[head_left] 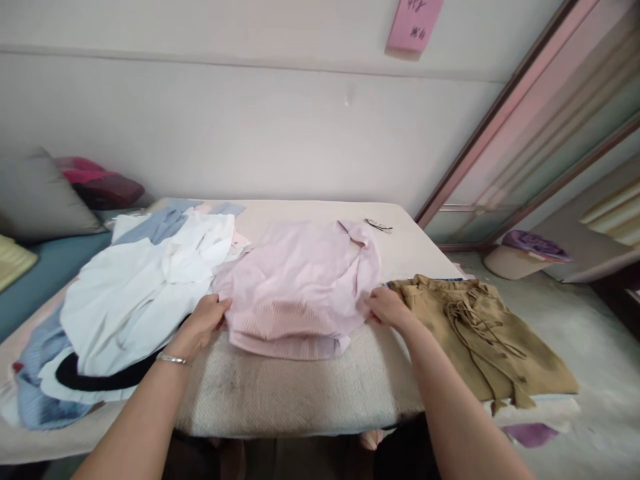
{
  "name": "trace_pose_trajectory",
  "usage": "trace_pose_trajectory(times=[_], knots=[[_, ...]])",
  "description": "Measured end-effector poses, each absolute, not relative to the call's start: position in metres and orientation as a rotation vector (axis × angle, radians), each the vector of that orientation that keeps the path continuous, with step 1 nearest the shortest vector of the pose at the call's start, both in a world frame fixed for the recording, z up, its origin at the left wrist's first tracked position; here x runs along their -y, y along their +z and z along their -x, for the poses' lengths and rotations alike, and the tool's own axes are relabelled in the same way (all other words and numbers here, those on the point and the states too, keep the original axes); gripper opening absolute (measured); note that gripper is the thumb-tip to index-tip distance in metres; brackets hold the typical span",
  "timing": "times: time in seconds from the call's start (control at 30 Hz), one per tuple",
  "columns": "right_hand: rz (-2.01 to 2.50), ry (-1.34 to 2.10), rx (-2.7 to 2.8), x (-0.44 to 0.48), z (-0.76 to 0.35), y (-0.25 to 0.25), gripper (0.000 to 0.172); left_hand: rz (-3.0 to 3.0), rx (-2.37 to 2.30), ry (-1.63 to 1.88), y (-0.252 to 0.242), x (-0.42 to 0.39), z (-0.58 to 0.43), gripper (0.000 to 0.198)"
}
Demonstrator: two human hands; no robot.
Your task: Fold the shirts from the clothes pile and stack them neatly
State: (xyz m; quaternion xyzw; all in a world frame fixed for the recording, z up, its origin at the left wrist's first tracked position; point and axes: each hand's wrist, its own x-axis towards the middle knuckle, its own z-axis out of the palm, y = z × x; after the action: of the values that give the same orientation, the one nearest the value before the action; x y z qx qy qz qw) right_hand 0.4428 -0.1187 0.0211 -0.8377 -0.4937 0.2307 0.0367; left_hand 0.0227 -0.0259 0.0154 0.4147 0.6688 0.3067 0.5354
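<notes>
A pale pink ribbed garment, which looks like a shirt (300, 273), lies spread out in front of me, partly creased, its ribbed lower edge towards me. My left hand (207, 319) pinches its left side near the lower edge; a silver bracelet circles that wrist. On the opposite side, my right hand (387, 307) has its fingers closed on the right edge of the same garment. White clothing (135, 300) lies just left of my left hand. Folded brown trousers (475, 327) with long drawstrings lie beside my right forearm.
Eyeglasses (379, 225) rest at the back right of the beige padded surface (300, 393). Blue clothing (43, 373) sticks out under the white pile. A grey cushion (45, 193) stands at the left. On the floor right sits a bin (515, 260) with purple cloth.
</notes>
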Motion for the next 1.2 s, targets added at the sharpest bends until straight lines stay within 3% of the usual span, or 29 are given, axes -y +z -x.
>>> trace_pose_trajectory(times=[0.17,0.3,0.43,0.53,0.63,0.7,0.83,0.93,1.07,1.2], knots=[[2.615,0.471,1.417,0.128,-0.452,0.043,0.025,-0.831,-1.617,0.784,0.019,0.019,-0.021,0.008],[2.009,0.63,1.942,0.147,-0.416,0.048,0.009,-0.853,-1.724,0.772,0.015,0.014,-0.019,0.013],[1.572,0.684,2.198,0.158,-0.377,0.043,0.041,-0.969,-1.706,0.847,0.014,0.013,-0.017,0.053],[1.659,0.627,2.324,0.154,-0.365,0.037,0.039,-1.054,-1.658,0.871,0.017,0.015,-0.017,0.067],[1.737,0.649,2.223,0.144,-0.369,0.037,0.019,-1.11,-1.568,0.864,0.023,0.016,-0.014,0.057],[1.605,0.84,2.007,0.139,-0.377,0.04,0.015,-1.113,-1.526,0.822,0.025,0.017,-0.01,0.043],[1.655,1.14,1.571,0.128,-0.4,0.033,0.03,-1.077,-1.56,0.641,0.019,0.017,-0.007,0.024],[1.956,0.963,1.563,0.118,-0.41,0.013,0.035,-1.092,-1.582,0.589,0.011,0.016,-0.008,0.024],[1.982,0.846,1.704,0.109,-0.416,-0.006,0.035,-1.272,-1.609,0.731,0.016,0.016,-0.005,0.026],[2.032,0.731,1.777,0.111,-0.415,0.001,0.035,-1.696,-1.32,0.693,0.034,0.03,-0.01,0.026]])
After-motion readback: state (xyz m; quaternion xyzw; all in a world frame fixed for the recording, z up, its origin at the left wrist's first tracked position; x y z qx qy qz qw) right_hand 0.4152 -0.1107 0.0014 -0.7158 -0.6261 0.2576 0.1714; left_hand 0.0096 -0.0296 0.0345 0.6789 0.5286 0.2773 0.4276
